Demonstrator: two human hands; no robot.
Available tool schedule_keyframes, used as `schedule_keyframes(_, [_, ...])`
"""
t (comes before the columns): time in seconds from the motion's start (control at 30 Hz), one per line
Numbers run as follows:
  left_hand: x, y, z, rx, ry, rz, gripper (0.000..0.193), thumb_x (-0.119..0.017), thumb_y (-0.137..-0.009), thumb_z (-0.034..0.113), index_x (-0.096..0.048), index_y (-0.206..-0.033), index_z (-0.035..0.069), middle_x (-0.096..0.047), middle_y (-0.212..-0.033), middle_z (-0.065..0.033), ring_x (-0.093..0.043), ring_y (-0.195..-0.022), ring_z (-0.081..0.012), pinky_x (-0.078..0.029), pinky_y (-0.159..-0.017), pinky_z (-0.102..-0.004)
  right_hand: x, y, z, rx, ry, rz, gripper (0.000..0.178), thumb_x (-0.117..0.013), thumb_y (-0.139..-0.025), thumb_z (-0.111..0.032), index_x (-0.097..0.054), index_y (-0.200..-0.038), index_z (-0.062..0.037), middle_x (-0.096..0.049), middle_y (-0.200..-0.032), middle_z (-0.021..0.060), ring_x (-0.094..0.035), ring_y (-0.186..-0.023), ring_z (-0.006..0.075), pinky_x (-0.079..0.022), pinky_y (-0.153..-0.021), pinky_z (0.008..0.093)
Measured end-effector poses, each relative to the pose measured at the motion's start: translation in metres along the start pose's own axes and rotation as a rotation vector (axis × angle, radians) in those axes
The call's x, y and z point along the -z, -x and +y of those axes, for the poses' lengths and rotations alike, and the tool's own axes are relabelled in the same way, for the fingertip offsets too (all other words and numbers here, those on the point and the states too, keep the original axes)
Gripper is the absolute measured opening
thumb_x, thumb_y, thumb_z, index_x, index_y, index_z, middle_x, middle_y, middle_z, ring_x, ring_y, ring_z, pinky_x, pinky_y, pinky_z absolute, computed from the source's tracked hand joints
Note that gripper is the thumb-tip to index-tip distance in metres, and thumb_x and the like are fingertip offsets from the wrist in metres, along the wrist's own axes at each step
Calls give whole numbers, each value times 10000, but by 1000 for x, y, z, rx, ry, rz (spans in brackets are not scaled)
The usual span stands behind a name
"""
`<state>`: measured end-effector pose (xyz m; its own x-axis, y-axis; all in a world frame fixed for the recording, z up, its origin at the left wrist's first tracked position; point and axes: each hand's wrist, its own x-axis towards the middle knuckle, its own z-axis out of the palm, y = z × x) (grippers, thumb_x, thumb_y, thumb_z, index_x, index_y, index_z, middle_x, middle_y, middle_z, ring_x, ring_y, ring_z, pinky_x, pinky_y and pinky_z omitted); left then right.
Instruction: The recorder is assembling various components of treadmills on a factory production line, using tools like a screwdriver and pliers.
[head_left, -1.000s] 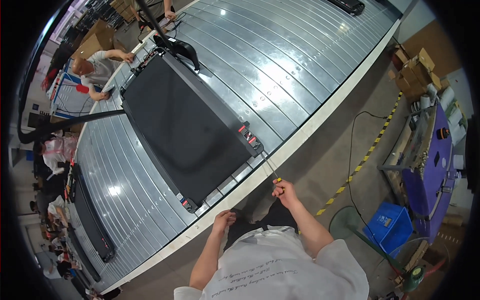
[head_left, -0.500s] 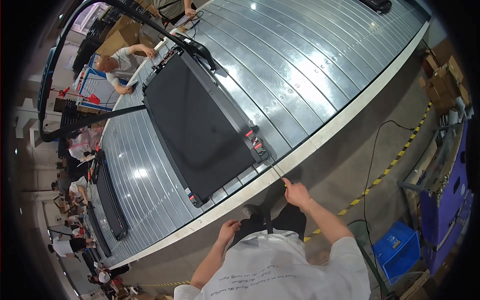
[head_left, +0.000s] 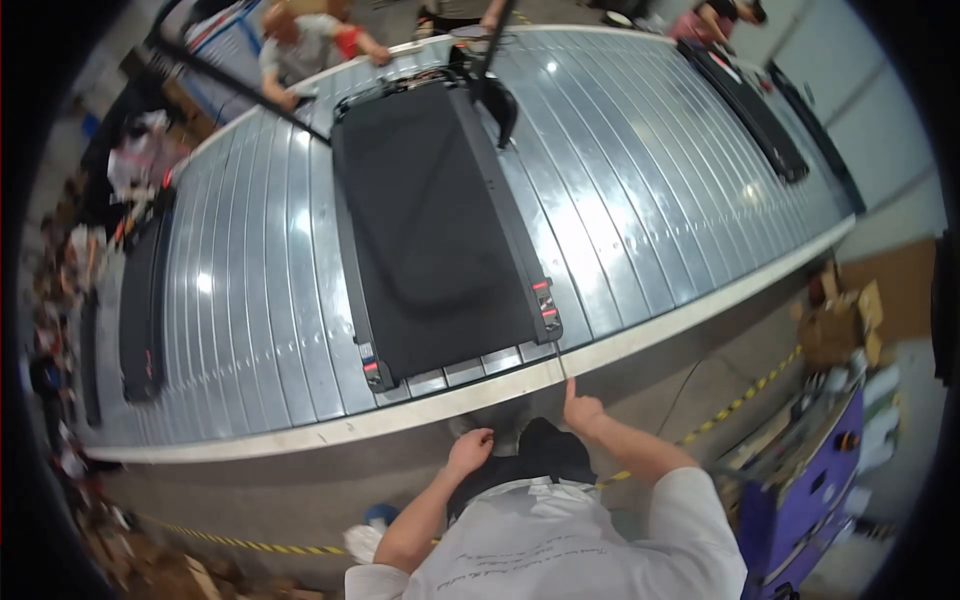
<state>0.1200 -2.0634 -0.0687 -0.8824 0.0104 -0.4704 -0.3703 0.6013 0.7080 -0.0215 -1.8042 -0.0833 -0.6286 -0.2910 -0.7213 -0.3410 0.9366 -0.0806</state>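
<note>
A black treadmill lies on the metal slat conveyor, its rear end toward me. My right hand is just off the near edge, by the treadmill's rear right corner. Its fingers are curled round a thin metal rod-like tool, with the index finger stretched along it. The rod reaches to the corner cap, which carries red labels; the tip's contact is too small to make out. My left hand hangs in front of my body, away from the treadmill, with fingers curled in. Whatever it may hold is hidden.
The conveyor's pale edge runs between me and the treadmill. Across it, a person has hands near the treadmill's front. Other treadmills lie left and right. Purple equipment and cardboard boxes stand to my right.
My view has turned, so the treadmill appears more upright and other treadmills show at the right. My right hand stays at the rear right corner with the rod; the left remains curled.
</note>
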Motion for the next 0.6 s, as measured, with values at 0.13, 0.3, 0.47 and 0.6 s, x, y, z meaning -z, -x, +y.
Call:
schedule_keyframes(0.13, [-14, 6, 39, -354, -111, 50, 485, -585, -756, 163, -502, -1218, 40, -548, -1129, -146, -557, -1009, -320, -469, -856, -399, 1, 3, -36, 215, -146, 40, 735, -601, -842, -378, -240, -1317, 52, -654, -864, 200, -664, -762, 325, -530, -687, 415])
schedule_keyframes(0.3, [-89, 18, 101, -262, -66, 242, 717, -671, -711, 152, -327, -1331, 46, -368, -1311, -141, -436, -1137, -334, -424, -923, -401, 3, -7, 0, 151, -1191, -810, 324, -530, -899, -184, -460, -1189, -57, -600, -993, 89, -637, -848, 171, -516, -741, 290])
schedule_keyframes(0.47, [-191, -11, 170, 87, -5, 680, 677, -713, -714, 199, -394, -1287, 28, -395, -1328, -161, -515, -1042, -337, -415, -926, -397, 9, -11, 64, 254, -1252, -920, 299, -482, -932, -223, -541, -1160, -39, -577, -1107, 87, -547, -1043, 175, -443, -899, 329])
schedule_keyframes(0.6, [-223, -21, 204, 192, -278, 847, 606, -674, -746, 265, -442, -1244, 9, -488, -1241, -205, -539, -1030, -334, -440, -887, -404, 1, -14, 94, 273, -1344, -781, 327, -431, -960, -250, -502, -1195, -34, -576, -1134, 99, -549, -1064, 204, -447, -902, 357])
